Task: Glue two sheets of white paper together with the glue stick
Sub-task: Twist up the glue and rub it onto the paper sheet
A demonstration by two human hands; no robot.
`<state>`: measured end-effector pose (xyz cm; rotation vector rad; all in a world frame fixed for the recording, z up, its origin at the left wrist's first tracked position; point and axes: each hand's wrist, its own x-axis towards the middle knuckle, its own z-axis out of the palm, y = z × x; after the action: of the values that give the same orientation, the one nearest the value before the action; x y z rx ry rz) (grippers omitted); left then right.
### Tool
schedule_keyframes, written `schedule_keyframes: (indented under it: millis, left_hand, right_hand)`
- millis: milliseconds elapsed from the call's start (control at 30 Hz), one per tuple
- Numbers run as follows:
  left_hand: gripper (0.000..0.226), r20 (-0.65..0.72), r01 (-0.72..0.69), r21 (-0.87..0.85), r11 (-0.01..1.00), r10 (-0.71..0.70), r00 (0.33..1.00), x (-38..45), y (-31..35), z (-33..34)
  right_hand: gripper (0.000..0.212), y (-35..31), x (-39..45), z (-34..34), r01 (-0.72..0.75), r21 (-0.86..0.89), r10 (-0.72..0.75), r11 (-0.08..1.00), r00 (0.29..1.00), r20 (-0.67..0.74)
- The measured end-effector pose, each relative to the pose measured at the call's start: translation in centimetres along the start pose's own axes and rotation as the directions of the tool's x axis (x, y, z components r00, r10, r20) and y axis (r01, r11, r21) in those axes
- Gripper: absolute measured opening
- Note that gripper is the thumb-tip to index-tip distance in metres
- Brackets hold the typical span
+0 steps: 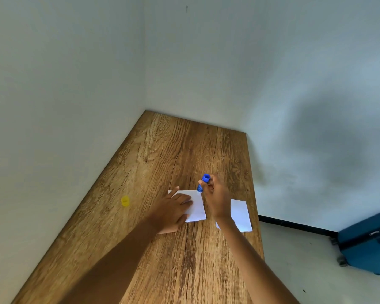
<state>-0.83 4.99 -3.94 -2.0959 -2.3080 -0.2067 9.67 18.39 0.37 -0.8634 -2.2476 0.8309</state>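
Left hand [172,208] flat, fingers spread on paper sheet [196,207]; right hand [216,199] closed around blue glue stick [203,183].

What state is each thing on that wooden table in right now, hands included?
Blue glue stick: uncapped, tilted, tip down at the sheet's far edge.
Yellow cap: off, alone on the table.
Left white paper sheet: flat, pinned.
Right white paper sheet: flat, untouched.
Left hand: open, pressing the sheet.
Right hand: closed around the glue stick.
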Motion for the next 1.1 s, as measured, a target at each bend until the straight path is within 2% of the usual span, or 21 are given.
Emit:
schedule_keyframes:
  millis: [200,667,733,867,1000,1033,1100]
  left_hand:
    - [0.049,-0.007,0.024,0.001,1.000,-0.024,1.000,0.2,0.1,0.0]
    - [0.051,-0.005,0.068,-0.036,0.997,-0.068,0.998,0.2,0.6,-0.1]
    - [0.051,0.006,0.097,-0.012,0.995,-0.097,0.995,0.2,0.9,0.0]
    - [0.047,-0.027,0.152,0.043,0.987,-0.151,0.988,0.4,2.1,-0.5]
    - [0.044,-0.046,0.234,-0.033,0.972,-0.236,0.971,0.4,2.1,-1.9]
    - [0.043,-0.037,0.212,-0.051,0.976,-0.214,0.976,0.3,2.0,-2.2]
    - [0.044,0.051,0.055,-0.046,0.997,-0.053,0.997,-0.2,1.7,-2.5]
  right_hand:
    - [0.030,0.2,-1.4,-0.5,0.026,-0.109,-0.030,0.994,0.999,-0.035]
    - [0.033,0.2,-6.6,-2.3,-0.103,-0.173,0.092,0.980,0.993,-0.071]
    - [0.029,0.0,-6.8,-2.5,-0.154,-0.088,0.143,0.984,0.983,-0.115]
    - [0.029,-1.0,-6.6,-2.5,-0.258,0.219,0.301,0.941,0.934,-0.192]
    - [0.034,-1.6,-6.2,-2.5,-0.261,0.197,0.298,0.945,0.934,-0.194]
    - [0.034,-1.7,-6.1,-2.5,-0.261,0.192,0.297,0.946,0.935,-0.192]
    - [0.033,-1.7,-5.9,-2.6,-0.254,0.182,0.288,0.950,0.937,-0.196]
